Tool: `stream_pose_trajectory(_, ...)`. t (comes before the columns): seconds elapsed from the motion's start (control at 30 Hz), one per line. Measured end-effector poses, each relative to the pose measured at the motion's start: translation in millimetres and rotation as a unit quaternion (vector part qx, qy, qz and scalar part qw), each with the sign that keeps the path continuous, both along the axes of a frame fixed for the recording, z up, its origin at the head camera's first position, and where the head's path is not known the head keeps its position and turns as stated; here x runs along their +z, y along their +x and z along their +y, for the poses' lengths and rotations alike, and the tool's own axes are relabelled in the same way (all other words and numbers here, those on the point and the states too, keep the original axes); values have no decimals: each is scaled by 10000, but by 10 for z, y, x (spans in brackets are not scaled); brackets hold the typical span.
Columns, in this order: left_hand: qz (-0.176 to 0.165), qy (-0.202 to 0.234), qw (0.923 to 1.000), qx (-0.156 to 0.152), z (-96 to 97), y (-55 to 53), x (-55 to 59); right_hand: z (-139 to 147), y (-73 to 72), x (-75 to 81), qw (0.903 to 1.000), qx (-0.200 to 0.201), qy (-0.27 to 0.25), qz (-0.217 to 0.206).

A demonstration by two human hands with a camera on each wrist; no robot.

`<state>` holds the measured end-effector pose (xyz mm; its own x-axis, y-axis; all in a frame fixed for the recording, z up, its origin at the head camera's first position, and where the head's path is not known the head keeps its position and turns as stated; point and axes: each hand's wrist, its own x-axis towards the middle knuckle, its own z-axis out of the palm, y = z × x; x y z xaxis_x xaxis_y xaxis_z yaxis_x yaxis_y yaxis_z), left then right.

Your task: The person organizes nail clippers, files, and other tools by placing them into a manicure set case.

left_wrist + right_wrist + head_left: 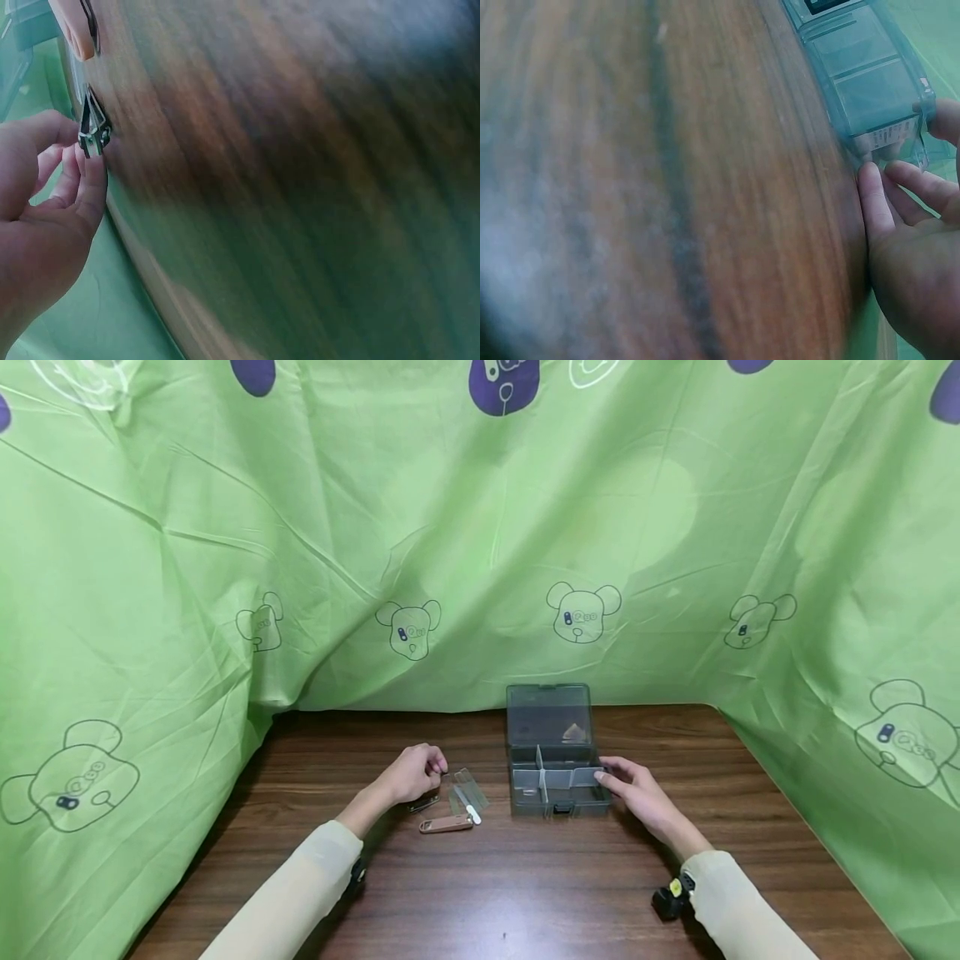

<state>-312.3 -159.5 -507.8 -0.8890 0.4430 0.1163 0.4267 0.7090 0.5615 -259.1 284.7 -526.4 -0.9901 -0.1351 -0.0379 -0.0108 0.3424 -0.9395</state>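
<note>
Metal clipper (pixel 94 124) in left fingers (pixel 93 181), long axis apparently pointing away

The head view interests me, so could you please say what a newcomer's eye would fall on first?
The bright green fabric printed with line-drawn animal faces probably stands out first, behind and beside the brown wood-grain table. Next comes the open translucent grey plastic box, right of centre, its right side held by the right hand. Left of it, near the left hand, lies a slim brown tool.

The head view faces forward-down; wrist views (closer) share its tabletop (pixel 555 885).
</note>
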Motion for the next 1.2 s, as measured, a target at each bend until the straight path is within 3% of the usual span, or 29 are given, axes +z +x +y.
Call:
stream_pose_trajectory(0.2, 282, 89, 9993, -229, 70, -9, 57, 2, -12, -14, 9999, 7, 89, 72)
stream_pose_trajectory(0.37, 460, 452, 9969, -441, 203, -6, 126, 5, -13, -16, 9997, 2, 171, 161)
stream_pose_trajectory(0.8, 321, 891, 9893, -1107, 773, 156, 319, 17, -32, -37, 9996, -78, 221, 125)
stream_pose_trajectory(1.2, 124, 1033, 9839, -1455, 1163, 274, 321, -24, -16, -12, 9996, -113, 195, 139)
